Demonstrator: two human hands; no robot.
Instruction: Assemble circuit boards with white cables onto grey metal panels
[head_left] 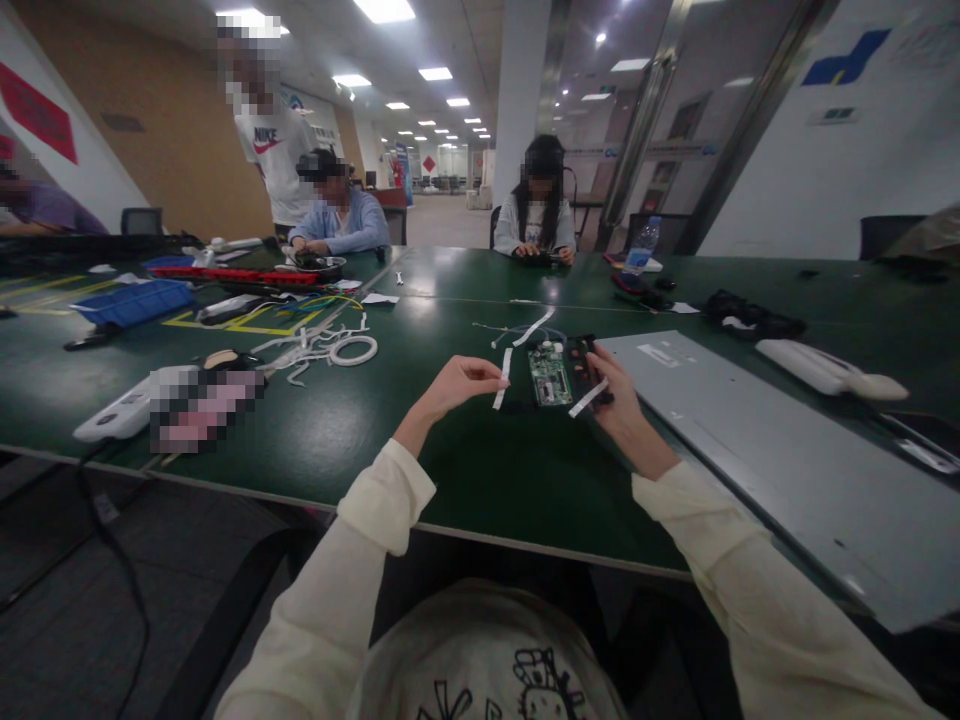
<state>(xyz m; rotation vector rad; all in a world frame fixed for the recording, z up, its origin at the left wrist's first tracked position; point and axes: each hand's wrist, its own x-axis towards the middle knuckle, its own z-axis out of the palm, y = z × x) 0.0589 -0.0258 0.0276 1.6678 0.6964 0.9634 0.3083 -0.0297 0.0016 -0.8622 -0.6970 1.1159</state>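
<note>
My left hand [471, 383] is closed, pinching a short white strip [503, 378] between thumb and fingers over the table. A green circuit board [550, 375] with metal connectors lies between my two hands. My right hand [616, 392] grips a black plastic part [583, 357] just right of the board. Another white strip [588, 398] crosses in front of that part by my right fingers; I cannot tell whether it is stuck on or held. Behind the board lie a longer white strip [534, 327] and thin cables [499, 329].
A large grey metal panel [757, 440] lies to the right. On the left are a white ring [353, 349], tangled white strips, a white power strip [135, 402] and a blue tray [133, 302]. Two people sit across the green table [315, 420]; another stands behind.
</note>
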